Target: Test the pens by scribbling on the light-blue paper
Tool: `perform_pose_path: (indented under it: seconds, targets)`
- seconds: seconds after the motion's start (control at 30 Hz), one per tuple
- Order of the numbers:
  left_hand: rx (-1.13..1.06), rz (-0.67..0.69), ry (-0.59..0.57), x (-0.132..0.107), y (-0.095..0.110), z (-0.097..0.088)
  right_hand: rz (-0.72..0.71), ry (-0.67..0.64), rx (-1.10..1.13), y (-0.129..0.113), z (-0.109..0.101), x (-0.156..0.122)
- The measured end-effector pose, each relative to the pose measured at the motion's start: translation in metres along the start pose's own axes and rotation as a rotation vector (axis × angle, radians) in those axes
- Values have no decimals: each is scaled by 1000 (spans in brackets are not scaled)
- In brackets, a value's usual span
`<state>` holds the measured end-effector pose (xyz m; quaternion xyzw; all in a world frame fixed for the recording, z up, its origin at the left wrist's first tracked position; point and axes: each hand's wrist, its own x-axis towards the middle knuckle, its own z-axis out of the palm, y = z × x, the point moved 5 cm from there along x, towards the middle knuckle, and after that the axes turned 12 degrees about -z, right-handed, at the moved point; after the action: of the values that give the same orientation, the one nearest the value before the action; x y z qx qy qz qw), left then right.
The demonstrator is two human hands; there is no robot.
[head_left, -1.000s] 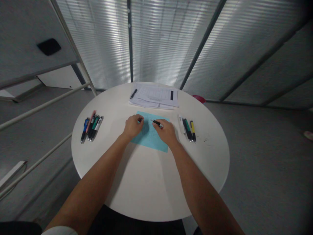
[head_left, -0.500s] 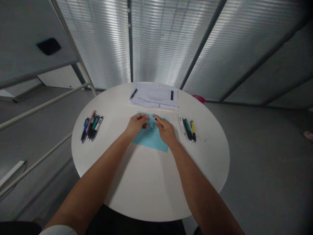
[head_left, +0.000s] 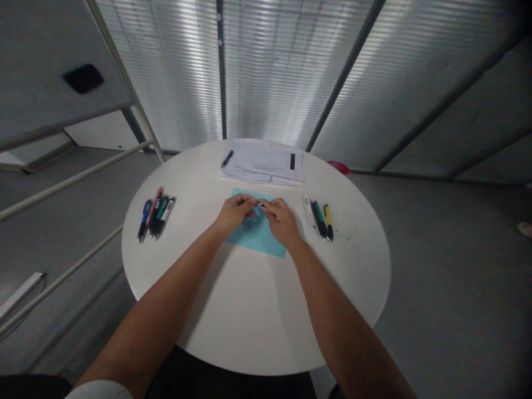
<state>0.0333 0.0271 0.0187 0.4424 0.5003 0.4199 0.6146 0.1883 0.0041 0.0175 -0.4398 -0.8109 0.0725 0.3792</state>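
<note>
Moved: both hands, apart over the sheet one second ago, now brought together, fingertips nearly meeting.

Right hand (head_left: 283, 223): thumb and fingers pinched around a small pen (head_left: 260, 204), partly hidden, its end pointing at the other hand.
Left hand (head_left: 235, 214): fingertips drawn close together at the pen's exposed end; whether they grip it or a small part, cannot tell.
Blue sheet (head_left: 260, 241): one, flat beneath both hands and the pen.
Pens, left group (head_left: 156, 216): side by side, blue, pink, green and white among them.
Pens, right group (head_left: 320, 221): white, green and yellow among them, near the right hand.
White papers (head_left: 266, 166): stacked beyond the sheet; one dark pen (head_left: 227, 159) atop.
Round white table (head_left: 249, 316): bearing all.
</note>
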Motion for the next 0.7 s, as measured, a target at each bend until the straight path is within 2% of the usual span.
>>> perform_pose_path:
  seconds: [0.27,0.47,0.7]
  targets:
    - [-101,-16,-4,0,1,-4,0,10,-9,-4,-2,0]
    - [0,12,-29,2,-3,1,3,-13,-26,2,3,-1]
    - [104,72,17,8,-8,-2,-5,-14,-18,2,3,-1]
